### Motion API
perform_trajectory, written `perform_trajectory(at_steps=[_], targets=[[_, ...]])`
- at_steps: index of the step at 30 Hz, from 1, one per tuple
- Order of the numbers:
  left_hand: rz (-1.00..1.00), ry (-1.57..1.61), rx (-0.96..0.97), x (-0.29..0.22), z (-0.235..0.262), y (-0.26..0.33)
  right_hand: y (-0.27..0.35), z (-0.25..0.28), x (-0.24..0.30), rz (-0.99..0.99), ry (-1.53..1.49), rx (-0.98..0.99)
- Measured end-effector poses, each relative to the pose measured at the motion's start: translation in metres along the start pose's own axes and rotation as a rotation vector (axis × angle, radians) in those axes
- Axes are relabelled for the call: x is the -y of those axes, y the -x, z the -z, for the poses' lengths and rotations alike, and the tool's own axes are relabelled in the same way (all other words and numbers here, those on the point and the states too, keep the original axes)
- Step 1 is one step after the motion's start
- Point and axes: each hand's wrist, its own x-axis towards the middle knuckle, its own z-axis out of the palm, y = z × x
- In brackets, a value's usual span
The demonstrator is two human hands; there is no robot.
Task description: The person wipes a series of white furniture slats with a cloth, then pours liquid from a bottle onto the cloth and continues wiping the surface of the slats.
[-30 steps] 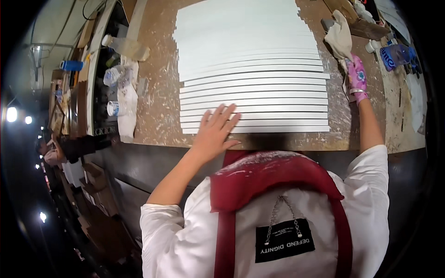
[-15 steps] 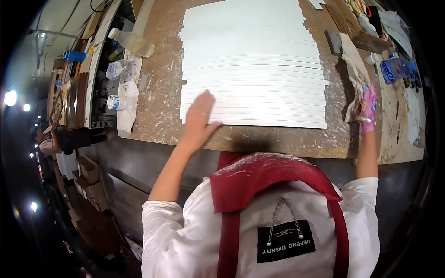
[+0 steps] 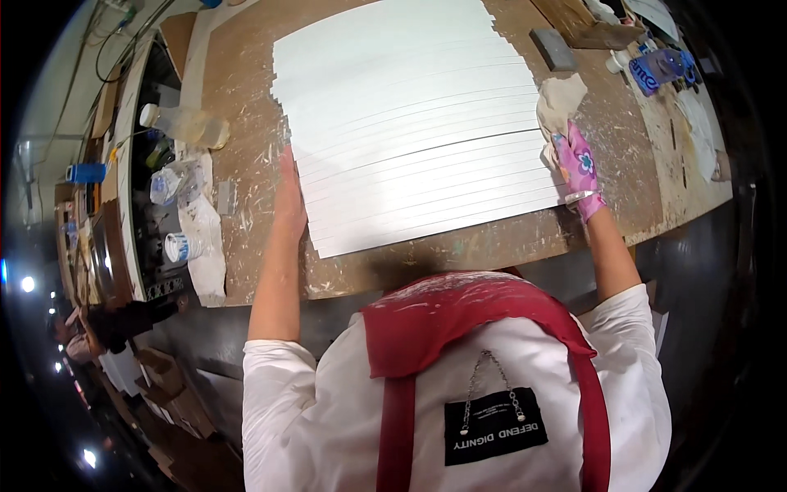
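Note:
White flat strips [image 3: 410, 123] lie side by side in a broad sheet on the worktable, their ends uneven. Along their left edge rests my bare left hand [image 3: 288, 197], held on its side with the fingers straight, nothing in it. My right hand [image 3: 580, 168] wears a pink flowered glove and presses a beige cloth [image 3: 561, 100] against the right ends of the strips. Part of the cloth is hidden behind the glove.
The scuffed brown worktable [image 3: 246, 78] has a grey block [image 3: 553, 49] at far right and a purple-labelled bottle [image 3: 656, 70] beyond. At left are a bottle of yellowish liquid [image 3: 188, 125], a clear plastic bottle [image 3: 174, 182] and a white tub [image 3: 179, 247]. Another person stands far left.
My left hand has gone from on top of the strips to their left edge. My right hand has brought the cloth leftward to their right ends. My view has shifted and tilted.

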Motion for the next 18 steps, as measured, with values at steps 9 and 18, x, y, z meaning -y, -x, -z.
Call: perform_trajectory(at_steps=[9, 18], targets=[[-0.136, 0.058, -0.164, -0.036, 0.046, -0.098, -0.118, 0.023, -0.052, -0.032, -0.233, -0.308], [0.045, 0.083, -0.093, -0.041, 0.009, -0.149, -0.142, -0.064, -0.020, 0.097, -0.044, 0.092]])
